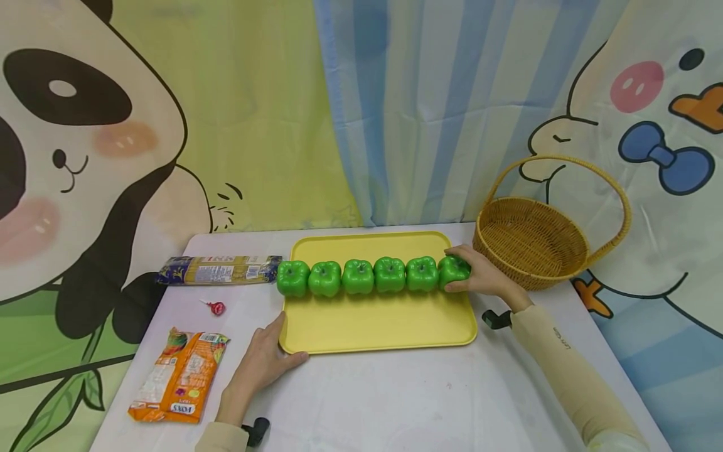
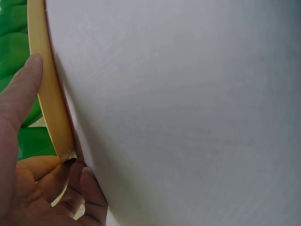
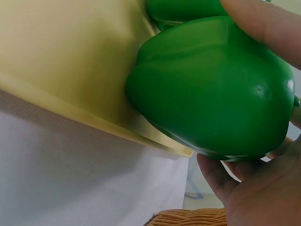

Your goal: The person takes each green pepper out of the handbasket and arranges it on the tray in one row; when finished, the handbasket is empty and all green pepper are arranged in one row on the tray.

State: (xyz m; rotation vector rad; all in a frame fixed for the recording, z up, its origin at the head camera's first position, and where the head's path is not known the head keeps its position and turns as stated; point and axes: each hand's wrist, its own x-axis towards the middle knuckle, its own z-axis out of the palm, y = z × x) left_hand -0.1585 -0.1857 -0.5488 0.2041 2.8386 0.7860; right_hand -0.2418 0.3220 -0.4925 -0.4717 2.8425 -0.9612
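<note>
Several green bell peppers stand in a row across a yellow tray, the leftmost one overlapping its left rim in the head view. My right hand grips the rightmost bell pepper between thumb and fingers, at the tray's right side. At the tray's front left corner is my left hand. Its thumb lies along the front rim and its other fingers touch the left side, as the left wrist view shows around the tray edge.
A wicker basket with a tall handle stands behind my right hand. Left of the tray lie a pack of noodles, a red lollipop and an orange snack bag. Printed curtains hang behind the white table.
</note>
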